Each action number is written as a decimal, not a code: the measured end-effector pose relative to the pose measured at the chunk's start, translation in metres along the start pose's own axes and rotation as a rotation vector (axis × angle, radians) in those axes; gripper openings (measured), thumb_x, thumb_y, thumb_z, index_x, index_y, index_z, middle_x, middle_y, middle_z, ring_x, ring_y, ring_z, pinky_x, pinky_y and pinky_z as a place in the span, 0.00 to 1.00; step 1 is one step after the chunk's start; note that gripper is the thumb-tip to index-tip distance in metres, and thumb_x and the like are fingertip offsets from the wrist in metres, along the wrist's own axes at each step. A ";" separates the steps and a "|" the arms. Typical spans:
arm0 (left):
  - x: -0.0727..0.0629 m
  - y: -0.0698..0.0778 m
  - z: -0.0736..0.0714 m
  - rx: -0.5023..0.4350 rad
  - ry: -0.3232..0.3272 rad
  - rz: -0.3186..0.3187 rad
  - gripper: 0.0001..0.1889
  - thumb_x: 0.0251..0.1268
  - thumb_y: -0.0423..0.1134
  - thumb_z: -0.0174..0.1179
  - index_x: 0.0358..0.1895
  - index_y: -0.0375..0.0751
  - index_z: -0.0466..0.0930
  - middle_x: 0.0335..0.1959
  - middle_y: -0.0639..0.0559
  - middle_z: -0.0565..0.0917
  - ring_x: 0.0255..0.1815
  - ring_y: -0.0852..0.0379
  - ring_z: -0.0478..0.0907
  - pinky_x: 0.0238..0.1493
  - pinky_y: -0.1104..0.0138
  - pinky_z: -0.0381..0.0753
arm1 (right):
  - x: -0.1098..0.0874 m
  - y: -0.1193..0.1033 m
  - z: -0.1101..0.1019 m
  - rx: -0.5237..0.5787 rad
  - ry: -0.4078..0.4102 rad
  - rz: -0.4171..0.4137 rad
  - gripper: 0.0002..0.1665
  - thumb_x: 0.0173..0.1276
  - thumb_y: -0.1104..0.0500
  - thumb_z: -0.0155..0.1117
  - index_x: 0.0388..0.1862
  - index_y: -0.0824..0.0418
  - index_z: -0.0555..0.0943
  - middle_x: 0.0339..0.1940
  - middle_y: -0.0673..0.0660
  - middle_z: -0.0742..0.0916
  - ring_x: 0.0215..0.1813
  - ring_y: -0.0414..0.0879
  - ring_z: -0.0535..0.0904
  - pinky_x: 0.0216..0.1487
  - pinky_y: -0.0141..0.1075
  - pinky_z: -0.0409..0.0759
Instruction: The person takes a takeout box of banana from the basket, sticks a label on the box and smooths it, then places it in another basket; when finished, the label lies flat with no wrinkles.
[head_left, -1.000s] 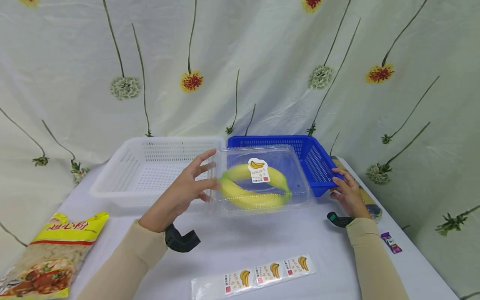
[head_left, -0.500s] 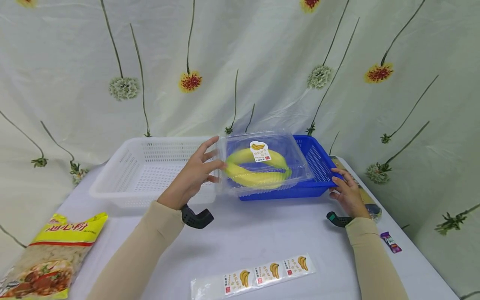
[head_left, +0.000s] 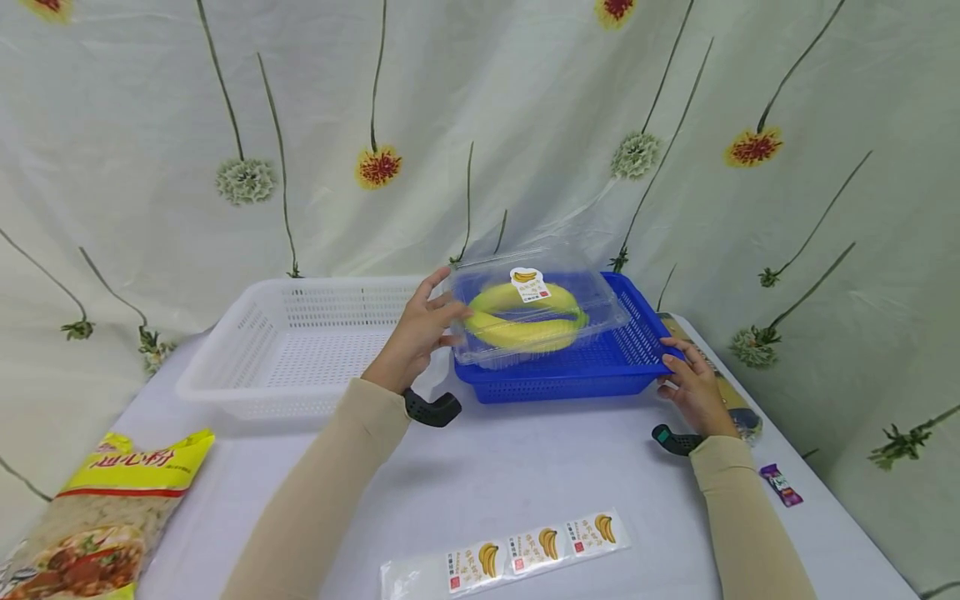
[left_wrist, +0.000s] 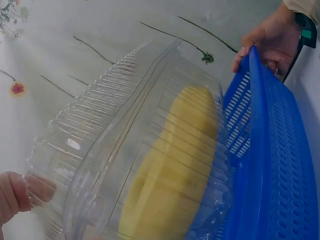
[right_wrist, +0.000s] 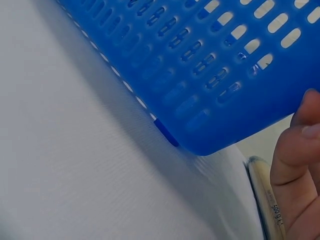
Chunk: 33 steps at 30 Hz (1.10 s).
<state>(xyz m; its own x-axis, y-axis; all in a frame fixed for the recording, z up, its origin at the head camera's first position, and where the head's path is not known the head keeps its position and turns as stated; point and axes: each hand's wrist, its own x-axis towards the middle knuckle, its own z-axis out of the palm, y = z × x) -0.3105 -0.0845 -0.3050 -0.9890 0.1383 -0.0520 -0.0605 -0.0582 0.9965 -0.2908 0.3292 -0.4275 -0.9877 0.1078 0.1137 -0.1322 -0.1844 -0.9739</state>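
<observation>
My left hand grips the left edge of a clear plastic clamshell box, tilted over the blue basket. Inside lie yellow bananas, and a white banana sticker is on the lid. The left wrist view shows the ridged side of the box and the bananas through it, with a fingertip at its left. My right hand pinches the right front corner of the blue basket. In the right wrist view, curled fingers are at the basket's rim.
A white basket stands left of the blue one. A yellow-topped food bag lies front left, a strip of banana stickers at the front. A small purple packet and a longer package are on the right.
My left hand has carried the clamshell box of bananas up, away from me and slightly right, from in front of the blue basket to over it. My right hand has stayed on the basket's corner.
</observation>
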 end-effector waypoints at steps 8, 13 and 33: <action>0.017 -0.014 0.020 -0.024 0.026 -0.022 0.45 0.75 0.32 0.63 0.89 0.59 0.54 0.87 0.41 0.57 0.72 0.47 0.75 0.37 0.71 0.84 | 0.000 0.001 -0.001 0.001 -0.006 -0.002 0.12 0.86 0.58 0.59 0.56 0.40 0.82 0.43 0.48 0.81 0.36 0.39 0.78 0.35 0.33 0.77; 0.026 -0.021 0.031 -0.009 0.027 -0.055 0.45 0.74 0.32 0.65 0.89 0.58 0.55 0.88 0.41 0.57 0.75 0.47 0.74 0.36 0.72 0.84 | 0.000 0.001 -0.002 -0.005 0.001 0.010 0.11 0.86 0.57 0.59 0.58 0.41 0.81 0.44 0.48 0.81 0.36 0.39 0.78 0.35 0.33 0.77; 0.055 -0.032 0.058 0.261 0.032 -0.059 0.42 0.77 0.34 0.65 0.88 0.50 0.56 0.80 0.38 0.70 0.42 0.57 0.72 0.40 0.65 0.78 | 0.000 0.002 -0.001 -0.013 0.016 0.009 0.12 0.86 0.57 0.59 0.57 0.39 0.81 0.45 0.46 0.83 0.36 0.39 0.78 0.35 0.32 0.78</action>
<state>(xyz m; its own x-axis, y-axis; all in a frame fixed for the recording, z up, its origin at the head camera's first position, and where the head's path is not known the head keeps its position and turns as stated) -0.3548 -0.0182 -0.3355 -0.9888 0.1028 -0.1085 -0.0855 0.2064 0.9747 -0.2913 0.3298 -0.4292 -0.9872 0.1220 0.1023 -0.1226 -0.1729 -0.9773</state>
